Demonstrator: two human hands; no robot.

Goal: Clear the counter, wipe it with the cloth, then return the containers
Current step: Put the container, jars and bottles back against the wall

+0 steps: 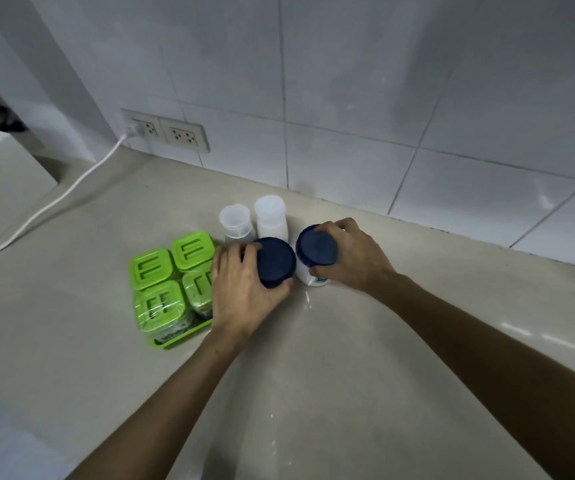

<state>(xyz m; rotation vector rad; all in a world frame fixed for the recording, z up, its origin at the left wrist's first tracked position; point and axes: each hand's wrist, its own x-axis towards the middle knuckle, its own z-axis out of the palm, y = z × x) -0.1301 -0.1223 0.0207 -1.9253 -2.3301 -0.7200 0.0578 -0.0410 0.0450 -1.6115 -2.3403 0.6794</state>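
- Containers: two white jars with dark blue lids stand side by side on the beige bench [348, 358], near the tiled wall [383, 98]; the left jar [275, 261] and the right jar [315, 249] sit just apart.
- Left hand [241, 289]: fingers curled around the left jar, thumb at its near side, grasping it below the lid.
- Right hand [352, 258]: fingers over the far rim of the right jar's lid, thumb pressed on its white side; grasping it.
- Two translucent bottles, a shorter one [235, 225] and a taller one [270, 218], stand just behind the jars.
- Four green-lidded tubs [161, 282] sit in a two-by-two block on a green tray [182, 339], touching the left hand's outer edge.
- Double wall socket [166, 130] at upper left, with a white cable [54, 199] trailing across the bench.
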